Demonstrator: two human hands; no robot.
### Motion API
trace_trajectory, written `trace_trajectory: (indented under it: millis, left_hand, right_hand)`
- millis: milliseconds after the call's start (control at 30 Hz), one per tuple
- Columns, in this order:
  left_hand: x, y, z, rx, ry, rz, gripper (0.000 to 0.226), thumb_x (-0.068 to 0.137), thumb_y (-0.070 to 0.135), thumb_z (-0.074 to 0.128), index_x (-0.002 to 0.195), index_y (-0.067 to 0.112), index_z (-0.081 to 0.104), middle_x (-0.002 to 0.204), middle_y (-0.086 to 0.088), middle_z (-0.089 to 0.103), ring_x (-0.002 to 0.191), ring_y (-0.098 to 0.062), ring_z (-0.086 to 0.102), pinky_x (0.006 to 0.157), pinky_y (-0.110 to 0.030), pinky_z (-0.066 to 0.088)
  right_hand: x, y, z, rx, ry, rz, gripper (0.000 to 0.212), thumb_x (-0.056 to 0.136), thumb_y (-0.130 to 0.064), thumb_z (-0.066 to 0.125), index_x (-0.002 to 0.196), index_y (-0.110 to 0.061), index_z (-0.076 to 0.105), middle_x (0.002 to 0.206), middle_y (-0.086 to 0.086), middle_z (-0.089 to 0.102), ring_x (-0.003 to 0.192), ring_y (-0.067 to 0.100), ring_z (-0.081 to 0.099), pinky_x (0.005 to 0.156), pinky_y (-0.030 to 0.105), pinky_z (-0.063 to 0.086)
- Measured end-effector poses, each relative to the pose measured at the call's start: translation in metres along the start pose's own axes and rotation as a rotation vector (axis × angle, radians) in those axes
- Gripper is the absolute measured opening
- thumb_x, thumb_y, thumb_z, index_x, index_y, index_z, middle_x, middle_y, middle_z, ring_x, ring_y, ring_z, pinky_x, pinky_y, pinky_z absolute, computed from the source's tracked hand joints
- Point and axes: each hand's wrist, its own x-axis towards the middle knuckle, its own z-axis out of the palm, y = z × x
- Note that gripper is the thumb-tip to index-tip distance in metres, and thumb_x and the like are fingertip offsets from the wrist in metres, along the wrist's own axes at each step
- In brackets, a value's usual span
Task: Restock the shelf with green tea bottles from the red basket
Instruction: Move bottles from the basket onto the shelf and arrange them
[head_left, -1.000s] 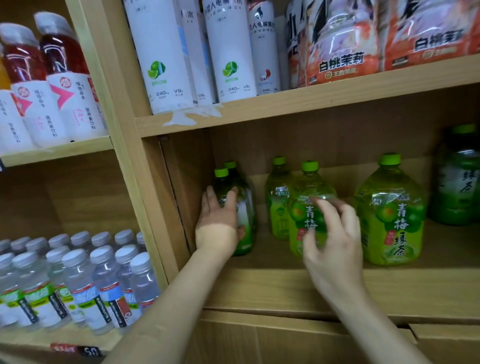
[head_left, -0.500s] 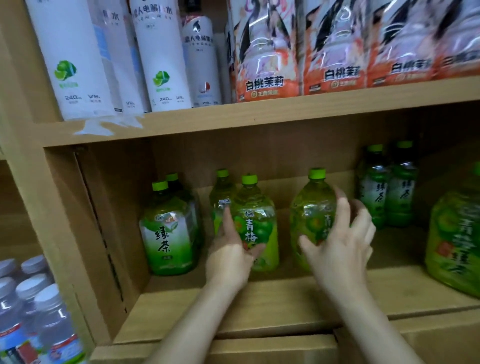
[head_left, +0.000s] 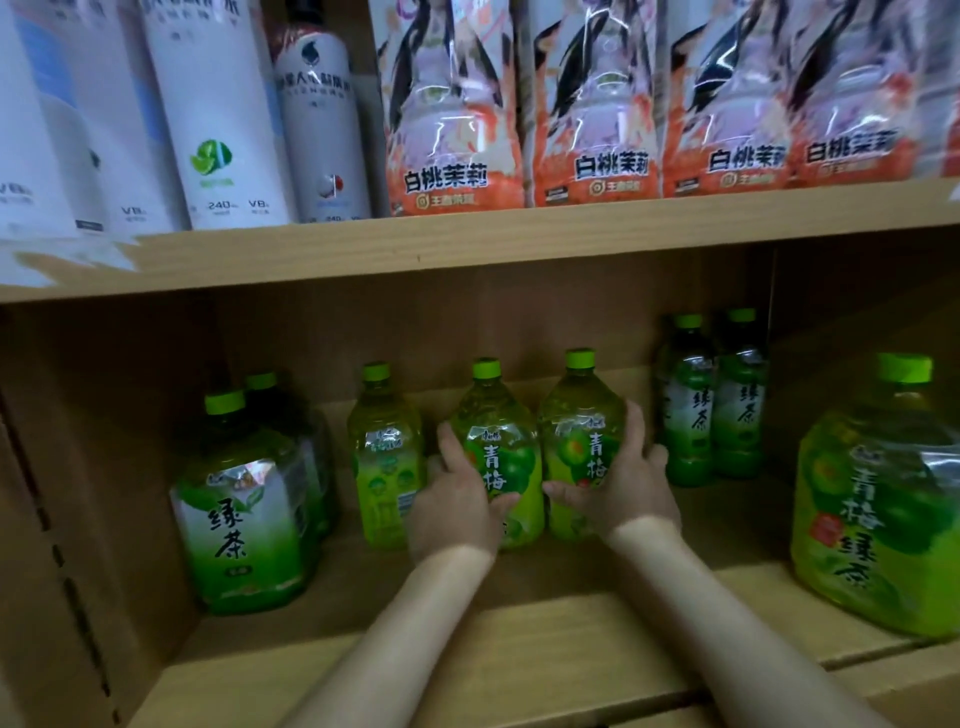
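Observation:
Two light-green plum tea bottles stand side by side in the middle of the wooden shelf (head_left: 519, 654). My left hand (head_left: 457, 504) grips the left bottle (head_left: 498, 452) from its left side. My right hand (head_left: 623, 483) grips the right bottle (head_left: 582, 441) from its right side. A third plum tea bottle (head_left: 384, 457) stands just left of them. Two dark green tea bottles (head_left: 244, 514) stand at the far left, one behind the other. The red basket is out of view.
Two slim green tea bottles (head_left: 711, 405) stand at the back right. A large plum tea bottle (head_left: 878, 504) fills the right edge. The upper shelf board (head_left: 519, 234) carries white bottles (head_left: 218, 114) and orange peach-jasmine bottles (head_left: 597, 104).
The view has shifted right and closer. My left hand left the dark bottle at the far left and took a plum tea bottle. My right hand closed on the one beside it.

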Motion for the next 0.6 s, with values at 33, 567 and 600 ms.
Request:
trace_trajectory:
  millis: [33, 567, 600]
  left_hand:
    - [-0.001, 0.003, 0.003, 0.005, 0.008, 0.008, 0.102, 0.083, 0.056, 0.059, 0.148, 0.011, -0.006, 0.142, -0.010, 0.042, 0.101, -0.032, 0.064, 0.067, -0.036, 0.048]
    - [0.004, -0.003, -0.002, 0.012, 0.142, 0.152, 0.075, 0.090, 0.026, 0.060, 0.146, 0.009, 0.012, 0.128, -0.012, 0.053, 0.098, -0.030, 0.064, 0.068, -0.037, 0.049]
    - [0.001, -0.008, -0.013, 0.021, 0.235, 0.171, 0.068, 0.090, 0.028, 0.060, 0.144, 0.014, 0.021, 0.124, -0.010, 0.053, 0.099, -0.030, 0.062, 0.065, -0.036, 0.047]
  right_hand:
    - [0.001, 0.004, 0.002, 0.001, -0.007, -0.020, 0.126, 0.060, -0.053, 0.081, 0.145, -0.037, -0.011, 0.141, 0.020, 0.031, 0.122, 0.040, 0.048, 0.093, 0.046, 0.044]
    - [0.005, 0.007, 0.020, -0.080, 0.204, -0.247, 0.093, 0.074, -0.040, 0.074, 0.145, -0.034, 0.015, 0.147, 0.023, 0.021, 0.136, 0.042, 0.023, 0.103, 0.054, 0.034]
    - [0.000, 0.001, 0.021, -0.172, 0.226, -0.370, 0.087, 0.077, -0.038, 0.071, 0.144, -0.037, 0.015, 0.148, 0.021, 0.022, 0.138, 0.041, 0.020, 0.103, 0.058, 0.032]
